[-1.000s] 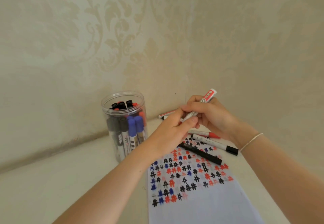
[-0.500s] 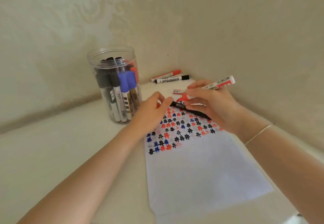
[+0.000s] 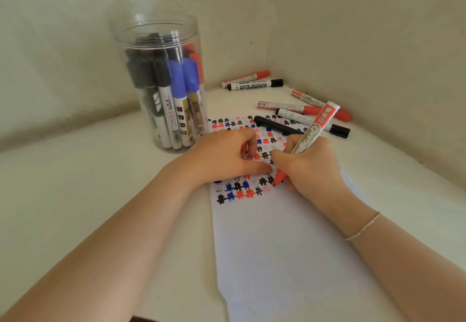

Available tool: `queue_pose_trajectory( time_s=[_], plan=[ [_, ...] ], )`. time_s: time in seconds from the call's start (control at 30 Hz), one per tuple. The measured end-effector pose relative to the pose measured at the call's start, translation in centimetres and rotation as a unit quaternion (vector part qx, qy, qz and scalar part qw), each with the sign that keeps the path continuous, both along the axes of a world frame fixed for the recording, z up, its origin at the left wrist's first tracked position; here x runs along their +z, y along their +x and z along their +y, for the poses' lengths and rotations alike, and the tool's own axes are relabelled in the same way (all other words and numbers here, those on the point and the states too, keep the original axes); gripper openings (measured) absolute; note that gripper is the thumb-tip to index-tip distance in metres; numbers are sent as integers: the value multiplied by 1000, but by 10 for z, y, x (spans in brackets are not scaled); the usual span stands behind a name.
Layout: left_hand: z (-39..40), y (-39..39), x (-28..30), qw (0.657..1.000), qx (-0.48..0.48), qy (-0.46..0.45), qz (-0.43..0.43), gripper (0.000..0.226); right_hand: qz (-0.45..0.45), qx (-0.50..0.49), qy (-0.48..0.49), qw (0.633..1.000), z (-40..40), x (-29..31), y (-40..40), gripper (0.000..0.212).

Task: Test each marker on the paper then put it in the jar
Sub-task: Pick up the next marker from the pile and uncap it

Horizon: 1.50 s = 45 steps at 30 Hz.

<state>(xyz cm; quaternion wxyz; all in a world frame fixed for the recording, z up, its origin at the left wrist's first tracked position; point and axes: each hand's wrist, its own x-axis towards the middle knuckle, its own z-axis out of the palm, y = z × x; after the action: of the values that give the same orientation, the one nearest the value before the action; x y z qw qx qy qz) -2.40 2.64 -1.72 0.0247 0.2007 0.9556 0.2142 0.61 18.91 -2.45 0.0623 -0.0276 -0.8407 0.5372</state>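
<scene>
My right hand (image 3: 312, 168) grips an uncapped red marker (image 3: 314, 130) in a writing hold, its red tip touching the paper (image 3: 277, 246) at the lower edge of a grid of black, red and blue hash marks. My left hand (image 3: 222, 155) rests curled on the paper just left of the tip. A bit of red shows inside its fingers, apparently the marker's cap. The clear plastic jar (image 3: 156, 32) stands open at the back left, holding several black, blue and red markers upright.
Several loose markers lie in the corner behind the paper: an all-black marker (image 3: 274, 125) on the paper's top edge, a red one (image 3: 245, 77) and a black-capped whiteboard marker (image 3: 254, 85) by the back wall, and more near the right wall (image 3: 378, 57).
My hands came down from mid-air to the paper. The red marker was uncapped and its tip now touches the sheet. The camera tilted downward.
</scene>
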Motion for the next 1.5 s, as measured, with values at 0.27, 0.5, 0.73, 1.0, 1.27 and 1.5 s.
queue_pose_trajectory(
  time_s=[0.27, 0.5, 0.73, 1.0, 1.27, 1.5],
  plan=[
    [0, 1, -1, 1000, -4, 2, 11, 45, 25, 14, 30, 999, -3, -2, 3, 30],
    [0, 1, -1, 1000, -5, 5, 8, 45, 8, 45, 10, 999, -1, 1, 5, 18],
    [0, 2, -2, 1000, 1, 7, 3, 46, 31, 22, 14, 999, -2, -2, 4, 31],
    [0, 2, 0, 1000, 3, 4, -3, 46, 17, 48, 17, 999, -2, -1, 4, 22],
    [0, 5, 1, 1000, 0, 9, -5, 42, 23, 43, 17, 999, -3, -3, 3, 23],
    [-5, 10, 5, 975, -7, 206, -83, 12, 44, 11, -289, 956, 13, 4, -5, 29]
  ],
)
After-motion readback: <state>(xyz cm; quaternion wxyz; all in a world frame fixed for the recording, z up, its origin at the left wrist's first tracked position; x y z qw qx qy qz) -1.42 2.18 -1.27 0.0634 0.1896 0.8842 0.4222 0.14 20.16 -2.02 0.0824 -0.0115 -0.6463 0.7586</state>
